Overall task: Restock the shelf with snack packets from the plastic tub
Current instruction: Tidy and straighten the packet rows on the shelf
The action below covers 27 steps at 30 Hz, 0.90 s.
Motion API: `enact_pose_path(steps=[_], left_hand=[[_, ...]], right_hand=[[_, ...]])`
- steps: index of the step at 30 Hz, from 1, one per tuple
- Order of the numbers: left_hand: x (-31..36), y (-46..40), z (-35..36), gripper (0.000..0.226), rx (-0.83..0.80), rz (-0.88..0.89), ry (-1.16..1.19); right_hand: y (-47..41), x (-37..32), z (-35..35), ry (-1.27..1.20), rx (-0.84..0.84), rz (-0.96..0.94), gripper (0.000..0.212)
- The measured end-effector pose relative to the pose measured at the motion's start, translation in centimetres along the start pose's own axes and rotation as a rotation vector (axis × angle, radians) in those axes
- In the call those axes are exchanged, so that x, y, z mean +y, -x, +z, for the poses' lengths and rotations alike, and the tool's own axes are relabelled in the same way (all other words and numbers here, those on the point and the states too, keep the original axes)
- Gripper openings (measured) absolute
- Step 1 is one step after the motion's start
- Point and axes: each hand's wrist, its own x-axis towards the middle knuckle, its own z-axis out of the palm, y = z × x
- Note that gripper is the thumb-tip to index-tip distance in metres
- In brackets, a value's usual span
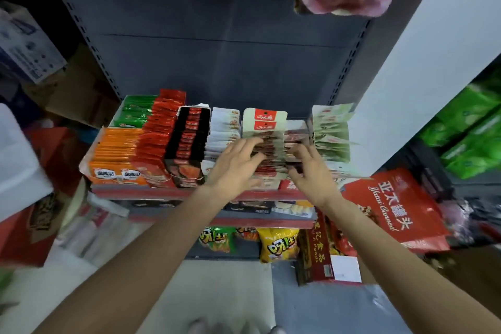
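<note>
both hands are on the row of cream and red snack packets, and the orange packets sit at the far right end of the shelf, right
Not quite. The head view shows the flat orange packets at the far left end of the shelf, not the right. Both the left hand and right hand are indeed on the row of cream and red snack packets.

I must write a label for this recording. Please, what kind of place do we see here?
Most likely a small shop or its stockroom. A dark metal shelf holds tidy rows of snack packets, more bagged snacks sit below, and both hands sort one row.
</note>
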Motion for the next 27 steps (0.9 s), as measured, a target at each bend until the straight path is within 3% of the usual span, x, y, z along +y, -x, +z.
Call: enact_pose_path(steps=[3, 6, 9, 11, 13, 19, 23, 27], left_hand=[[1.8, -0.6, 0.7, 0.040, 0.001, 0.014, -0.035], [2.4, -1.4, 0.8, 0.027, 0.042, -0.094, 0.035], [2.5, -2.1, 0.8, 0.025, 0.093, -0.155, 0.040], [2.6, -2.2, 0.9, 0.025, 0.102, -0.154, 0.035], [2.6, -2.0, 1.2, 0.026, 0.100, -0.145, 0.024], [2.8, -0.9, 2.2, 0.038, 0.083, -0.119, 0.016], [3.0, -0.7, 3.0, 0.057, 0.040, -0.144, -0.089], [2.5, -2.5, 2.5, 0.059, 0.082, -0.156, -0.129]], right_hand=[[1.2, 0.5, 0.5, 0.045, 0.125, 0.011, 0.019], [2.7, 1.2, 1.1, 0.134, 0.167, -0.177, 0.016], [3.6, 1.2, 2.4, 0.204, -0.112, -0.287, 0.041], [3.7, 1.2, 3.4, 0.214, -0.291, -0.251, 0.059], [3.5, 0.9, 4.3, 0.249, -0.365, -0.199, 0.066], [3.0, 0.6, 6.6, 0.331, -0.238, -0.178, 0.065], [2.9, 0.6, 6.7, 0.351, -0.223, -0.171, 0.060], [2.9, 0.2, 6.6, 0.318, -0.252, -0.124, 0.061]])
